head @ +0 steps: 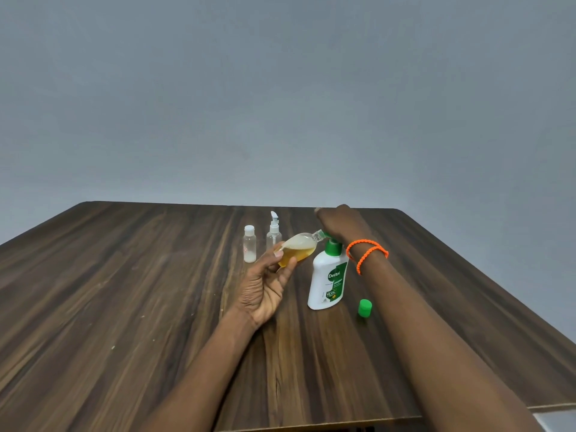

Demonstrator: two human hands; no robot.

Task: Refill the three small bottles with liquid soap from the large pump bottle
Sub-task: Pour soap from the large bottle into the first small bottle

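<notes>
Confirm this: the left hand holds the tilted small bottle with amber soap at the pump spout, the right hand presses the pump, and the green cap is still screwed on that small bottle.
Not quite. The head view shows the green cap off, standing on the table right of the large pump bottle. The rest holds: the left hand holds the tilted small bottle, and the right hand presses the pump.

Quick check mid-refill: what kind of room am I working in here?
Hard to say; probably a plain indoor room. All that shows is a dark wood-grain table against a bare grey wall, with no sink or fixtures.
</notes>
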